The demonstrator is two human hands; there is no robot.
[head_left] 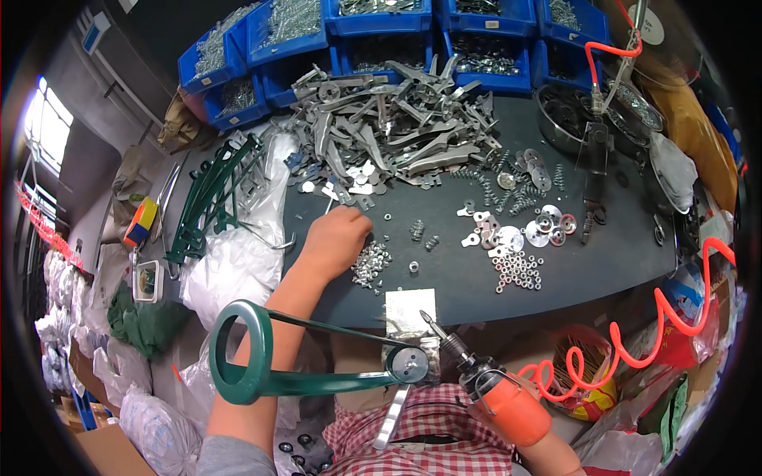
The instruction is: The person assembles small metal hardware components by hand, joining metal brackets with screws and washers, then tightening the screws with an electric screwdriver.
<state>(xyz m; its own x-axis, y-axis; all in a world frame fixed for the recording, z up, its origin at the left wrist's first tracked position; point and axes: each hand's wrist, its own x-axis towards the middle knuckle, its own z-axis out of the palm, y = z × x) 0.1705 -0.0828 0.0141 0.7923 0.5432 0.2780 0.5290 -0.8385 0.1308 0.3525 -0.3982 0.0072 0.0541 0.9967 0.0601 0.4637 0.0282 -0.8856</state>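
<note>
My left hand (337,239) reaches over the bench with its fingers curled together. A thin silver piece shows at its fingertips, beside flat metal plates; the grip itself is hard to make out. Just below lies a pile of small silver fasteners (371,264). My right hand is mostly hidden behind an orange and black powered screwdriver (508,406), which it holds with the bit pointing up and left. Beside the bit, at the bench's near edge, is a pale metal plate (410,310). A dark green looped metal frame (244,373) extends left from a round silver disc (409,365), above a silver lever (390,416).
Blue bins (287,32) of hardware line the back. A heap of grey metal levers (381,127) stands before them. Springs, washers and nuts (517,271) lie at right. Green frames (208,194) rest on white plastic at left. A coiled red hose (627,353) hangs right.
</note>
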